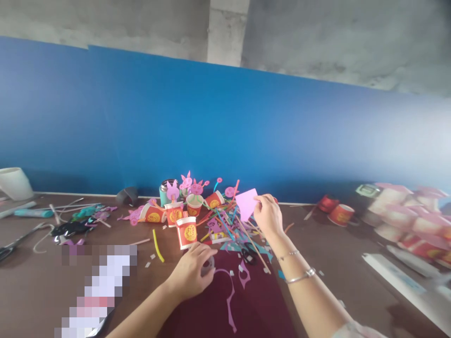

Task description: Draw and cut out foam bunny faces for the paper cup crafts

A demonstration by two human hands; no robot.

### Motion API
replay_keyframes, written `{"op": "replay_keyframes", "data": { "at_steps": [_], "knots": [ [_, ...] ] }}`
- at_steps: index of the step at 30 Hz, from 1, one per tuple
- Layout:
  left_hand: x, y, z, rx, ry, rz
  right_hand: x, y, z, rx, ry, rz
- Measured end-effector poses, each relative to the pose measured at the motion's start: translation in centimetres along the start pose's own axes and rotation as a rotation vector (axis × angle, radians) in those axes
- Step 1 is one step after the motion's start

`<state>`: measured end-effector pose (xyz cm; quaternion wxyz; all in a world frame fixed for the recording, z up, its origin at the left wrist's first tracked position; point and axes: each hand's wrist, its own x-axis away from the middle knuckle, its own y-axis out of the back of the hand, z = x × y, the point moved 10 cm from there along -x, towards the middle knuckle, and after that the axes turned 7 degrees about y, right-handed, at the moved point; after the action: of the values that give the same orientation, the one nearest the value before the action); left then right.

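Blue partition (225, 122) backs a cluttered brown counter (303, 244) as a person works with both bare hands.
Pinched between thumb and fingers, a piece of pink paper (247, 204) is held up in the grip of the right hand (268, 216), above a heap of coloured sticks (229, 226). The left hand (190, 272) has its grip curled around what appears to be a roll of tape (207, 266), partly hidden by the fingers, at the dark red mat (257, 305). A thin paper strip (230, 300) curls across the mat, near black scissors (249, 253). Just beyond the left hand stands a red-and-white cup (187, 232); behind it, pink animal cut-outs (172, 191) rise from other cups (194, 205).
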<state>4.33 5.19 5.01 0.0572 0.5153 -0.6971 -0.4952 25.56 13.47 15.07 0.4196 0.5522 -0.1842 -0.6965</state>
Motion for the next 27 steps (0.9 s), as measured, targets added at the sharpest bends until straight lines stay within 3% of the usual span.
{"op": "replay_keyframes", "data": {
  "at_steps": [3, 5, 7, 12, 16, 18, 21, 24, 27],
  "knots": [
    [0.1, -0.2, 0.2, -0.049, 0.016, 0.018, 0.1, 0.7, -2.0, -0.205, -0.115, -0.046],
    [0.1, -0.2, 0.5, -0.104, 0.047, 0.013, 1.2, -0.6, -4.3, -0.441, -0.323, 0.0],
    [0.0, 0.0, 1.1, -0.163, 0.101, -0.001, 2.8, -2.6, -4.8, -0.549, -0.423, 0.112],
    [0.1, 1.3, 2.3, -0.15, 0.199, -0.09, 8.2, -7.3, -2.2, -0.684, -0.466, 0.418],
    [0.8, 4.0, 2.9, -0.065, 0.27, -0.297, 11.4, -9.5, 0.3, -0.746, -0.459, 0.633],
    [1.0, 4.9, 2.5, -0.015, 0.242, -0.356, 12.3, -10.1, 1.2, -0.769, -0.451, 0.721],
    [0.5, 4.0, 1.0, 0.039, 0.098, -0.242, 13.2, -10.6, 2.1, -0.785, -0.428, 0.832],
    [0.3, 0.9, -1.0, 0.005, -0.068, 0.019, 14.5, -11.1, 3.1, -0.851, -0.396, 0.975],
    [0.7, -1.9, -1.8, -0.116, -0.137, 0.215, 15.7, -11.2, 3.5, -0.794, -0.339, 1.057]
  ]
}}
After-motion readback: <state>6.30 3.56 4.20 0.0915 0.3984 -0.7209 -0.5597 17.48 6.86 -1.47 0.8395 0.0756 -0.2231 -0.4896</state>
